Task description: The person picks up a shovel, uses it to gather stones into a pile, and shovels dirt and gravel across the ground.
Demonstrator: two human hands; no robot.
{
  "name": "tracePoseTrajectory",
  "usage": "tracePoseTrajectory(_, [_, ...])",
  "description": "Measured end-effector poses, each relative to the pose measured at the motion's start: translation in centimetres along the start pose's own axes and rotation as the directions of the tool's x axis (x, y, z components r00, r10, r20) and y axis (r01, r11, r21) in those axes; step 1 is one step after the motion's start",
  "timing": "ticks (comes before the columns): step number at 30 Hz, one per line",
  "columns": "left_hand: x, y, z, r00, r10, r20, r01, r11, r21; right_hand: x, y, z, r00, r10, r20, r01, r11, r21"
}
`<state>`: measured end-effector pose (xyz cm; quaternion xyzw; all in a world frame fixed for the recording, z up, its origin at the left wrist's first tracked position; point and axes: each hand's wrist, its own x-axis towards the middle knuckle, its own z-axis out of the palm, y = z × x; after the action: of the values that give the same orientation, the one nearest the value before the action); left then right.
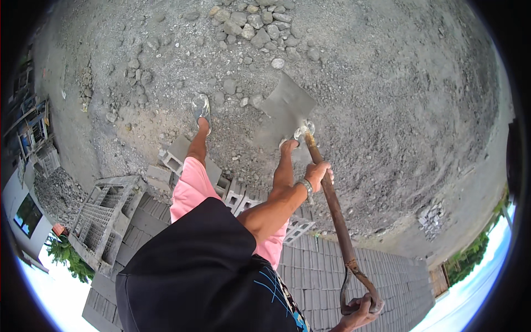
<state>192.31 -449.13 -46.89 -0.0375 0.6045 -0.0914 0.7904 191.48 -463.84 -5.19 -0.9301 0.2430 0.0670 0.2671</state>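
Observation:
A shovel (334, 207) with a long brown wooden shaft slants across the right of the head view. Its flat grey blade (289, 98) rests at the gravelly ground ahead of my feet. My left hand (319, 176), with a bracelet at the wrist, wraps round the middle of the shaft. At the lower right, my right hand (362, 311) grips the D-shaped handle at the shaft's upper end. My feet, in slippers, stand apart, the right one close beside the blade's neck.
Grey gravel (398, 110) spreads ahead and to the right. A heap of stones (257, 25) lies at the far middle. Hollow concrete blocks (235, 196) sit by my legs, before long stacked rows of blocks (354, 271). A gridded grey frame (105, 218) leans at the left.

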Motion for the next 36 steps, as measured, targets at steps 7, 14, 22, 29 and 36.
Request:
tracePoseTrajectory(7, [6.6,-10.4,8.8,0.985,-0.162,0.052,0.164,0.986,-0.031,6.9,-3.3,-0.4,0.984,-0.158,-0.087,0.132,0.96,-0.248])
tracePoseTrajectory(14, [9.1,-7.8,10.6,0.982,-0.172,0.083,0.18,0.978,-0.105,11.2,-5.6,0.2,0.98,-0.194,0.034,0.195,0.932,-0.305])
tracePoseTrajectory(22, [6.3,-4.4,7.9,0.986,-0.162,-0.03,0.158,0.983,-0.095,9.9,-7.0,1.1,0.997,-0.072,0.005,0.069,0.939,-0.336])
tracePoseTrajectory(29, [3.0,-4.7,7.5,0.976,-0.216,-0.034,0.217,0.976,0.028,5.3,-7.8,-0.2,0.998,-0.066,0.013,0.067,0.95,-0.306])
tracePoseTrajectory(36, [6.7,-5.6,8.5,0.978,-0.208,-0.034,0.208,0.978,0.005,9.1,-7.6,1.9,0.987,-0.144,0.073,0.156,0.967,-0.202])
